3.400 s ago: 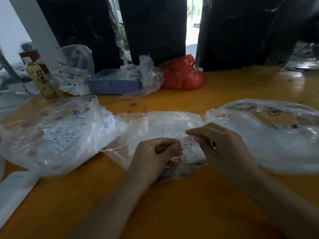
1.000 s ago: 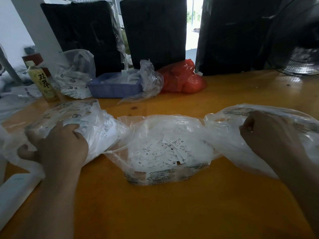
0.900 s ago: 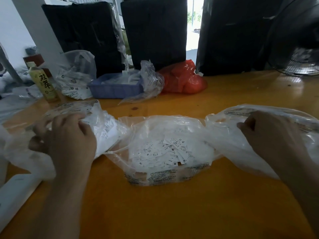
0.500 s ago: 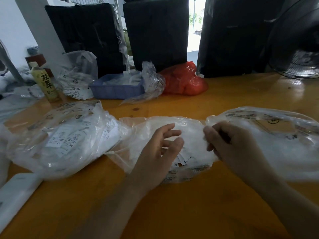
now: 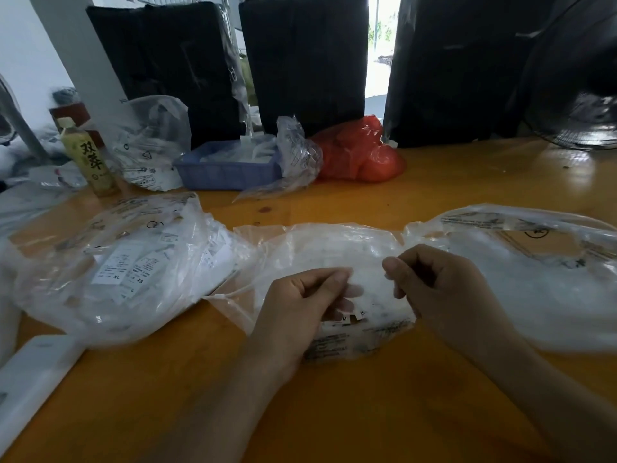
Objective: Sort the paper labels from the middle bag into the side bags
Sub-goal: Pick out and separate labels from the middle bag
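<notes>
Both hands are over the middle bag [image 5: 320, 248], which lies on the orange surface [image 5: 367, 412] between the left bag [image 5: 110, 272] and the right bag [image 5: 551, 282]. The left hand [image 5: 300, 309] and the right hand [image 5: 440, 289] have curled fingers. Small paper labels [image 5: 350, 318] peek out below; whether either hand holds one is too blurry to tell.

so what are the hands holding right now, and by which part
Cannot be told: both hands, left and right, are curled over the middle bag, with blur hiding any label.
</notes>
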